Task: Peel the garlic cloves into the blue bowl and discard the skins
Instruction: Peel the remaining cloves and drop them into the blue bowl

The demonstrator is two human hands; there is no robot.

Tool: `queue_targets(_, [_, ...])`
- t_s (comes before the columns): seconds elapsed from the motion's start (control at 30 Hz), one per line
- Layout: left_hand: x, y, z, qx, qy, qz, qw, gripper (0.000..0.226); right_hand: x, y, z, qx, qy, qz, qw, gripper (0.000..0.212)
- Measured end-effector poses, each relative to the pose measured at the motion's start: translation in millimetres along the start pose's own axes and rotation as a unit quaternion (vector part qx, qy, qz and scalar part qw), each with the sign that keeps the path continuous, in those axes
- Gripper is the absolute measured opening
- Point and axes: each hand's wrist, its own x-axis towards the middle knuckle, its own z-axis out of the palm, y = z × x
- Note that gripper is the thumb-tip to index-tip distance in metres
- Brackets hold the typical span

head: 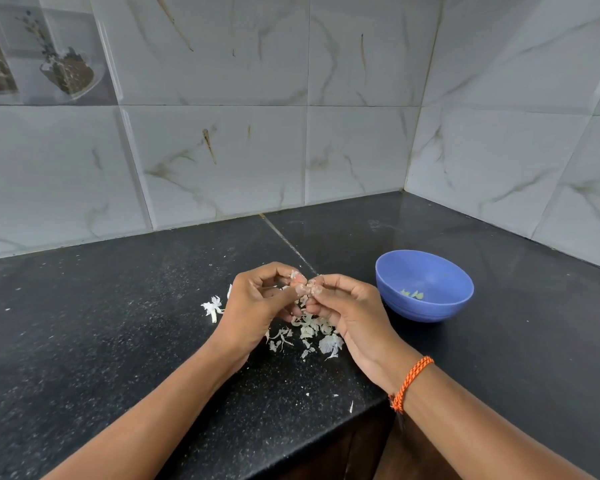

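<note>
My left hand [257, 303] and my right hand [347, 313] meet above the black counter, fingertips together. Between them they pinch a small garlic clove [303, 285] with bits of papery skin clinging to it; most of the clove is hidden by the fingers. Right below the hands lies a loose pile of white garlic skins [309, 332]. A separate clump of skin [213, 306] lies to the left of my left hand. The blue bowl [426, 306] stands on the counter just right of my right hand, with a few pale peeled pieces [412, 294] at its bottom.
The black speckled counter [118, 323] runs into a corner of grey marbled wall tiles [222, 161] behind and to the right. Its front edge [326, 434] steps back near my right wrist, which wears an orange thread band [409, 382]. Small skin flecks dot the counter.
</note>
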Motion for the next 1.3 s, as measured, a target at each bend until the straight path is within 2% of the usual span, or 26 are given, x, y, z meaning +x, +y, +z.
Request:
queue_targets(0.17, [2,-1,0,0.0,0.011,0.004,1.0,0.021,0,-3,1,-0.011,0.005,-0.026,1.0,0.012])
queue_targets(0.43, [1,1,3,-0.006,0.011,0.006,1.0,0.025,0,-6,4,-0.054,0.03,-0.034,0.997,0.012])
queue_targets(0.7, [1,2,4,0.005,0.004,0.013,1.0,0.036,-2,-7,4,-0.054,0.023,-0.033,0.998,0.012])
queue_targets(0.97, [1,3,3,0.011,0.009,0.003,1.0,0.038,-2,-12,6,-0.064,0.03,-0.048,0.996,0.017])
queue_targets(1.07, [0,6,2,-0.012,0.021,-0.003,1.0,0.023,-1,-16,4,-0.12,0.032,-0.08,0.989,0.013])
queue_targets(1.17, [0,10,4,-0.004,0.016,-0.01,1.0,0.025,-2,-19,7,-0.206,0.021,-0.115,0.972,0.008])
queue_targets(1.3, [0,8,5,-0.003,0.003,-0.021,1.0,0.027,-4,-17,10,-0.264,0.016,-0.148,0.953,0.023])
